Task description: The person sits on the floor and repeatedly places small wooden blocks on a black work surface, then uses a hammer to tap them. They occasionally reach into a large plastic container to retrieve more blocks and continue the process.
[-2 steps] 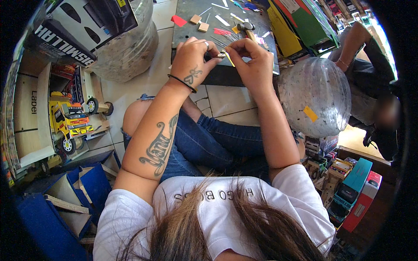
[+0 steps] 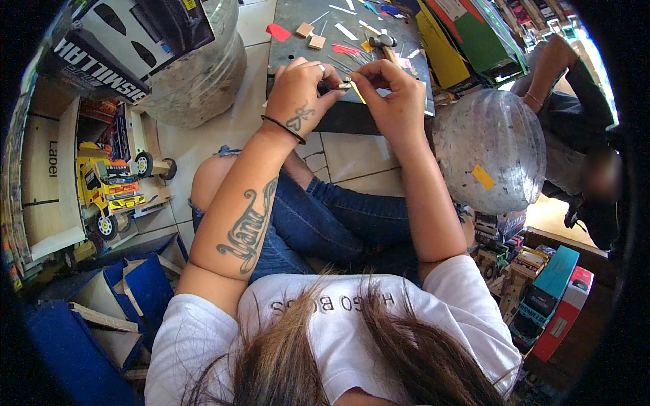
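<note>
Over the near edge of the dark worktable, my two hands are close together. My left hand is closed, thumb and fingers pinching a small pale piece that is too small to name. My right hand pinches a thin yellow strip against or just beside that piece; whether they touch I cannot tell. Beyond my fingers lie red strips, two small wooden blocks, a red scrap and a hammer.
A clear plastic drum with an orange scrap stands right of the table; another cloudy drum is at the left. Toy trucks and blue panels fill the left side. Boxed toys are at right, near another person.
</note>
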`<action>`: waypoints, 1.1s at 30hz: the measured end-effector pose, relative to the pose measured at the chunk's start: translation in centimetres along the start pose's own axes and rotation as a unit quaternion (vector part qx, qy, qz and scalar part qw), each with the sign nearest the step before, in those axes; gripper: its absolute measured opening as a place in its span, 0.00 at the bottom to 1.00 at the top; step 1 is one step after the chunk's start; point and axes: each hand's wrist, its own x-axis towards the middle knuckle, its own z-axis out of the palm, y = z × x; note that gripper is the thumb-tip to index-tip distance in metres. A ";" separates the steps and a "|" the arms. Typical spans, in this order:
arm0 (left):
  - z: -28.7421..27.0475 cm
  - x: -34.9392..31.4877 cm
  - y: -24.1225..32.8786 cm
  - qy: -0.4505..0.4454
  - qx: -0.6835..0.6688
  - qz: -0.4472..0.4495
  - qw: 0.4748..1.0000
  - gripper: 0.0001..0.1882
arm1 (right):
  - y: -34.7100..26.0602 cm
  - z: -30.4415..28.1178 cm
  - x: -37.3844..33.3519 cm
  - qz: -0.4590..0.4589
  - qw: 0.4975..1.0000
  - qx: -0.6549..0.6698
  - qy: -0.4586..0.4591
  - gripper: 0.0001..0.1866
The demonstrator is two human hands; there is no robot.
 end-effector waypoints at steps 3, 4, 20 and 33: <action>0.0 0.0 -0.1 0.003 -0.005 0.006 1.000 0.10 | -0.1 0.0 0.0 0.000 1.000 0.003 -0.003 0.06; 0.0 0.0 -0.1 0.005 -0.007 0.011 1.000 0.10 | -0.1 0.0 0.0 0.003 1.000 0.000 -0.006 0.06; 1.4 0.2 -0.1 0.059 -0.109 0.051 0.991 0.05 | 0.7 -2.5 -0.7 -0.065 0.967 -0.245 0.019 0.16; 2.2 -0.1 -0.3 0.103 -0.091 0.079 0.987 0.04 | -2.5 -8.7 -9.1 0.233 0.971 0.011 -0.052 0.20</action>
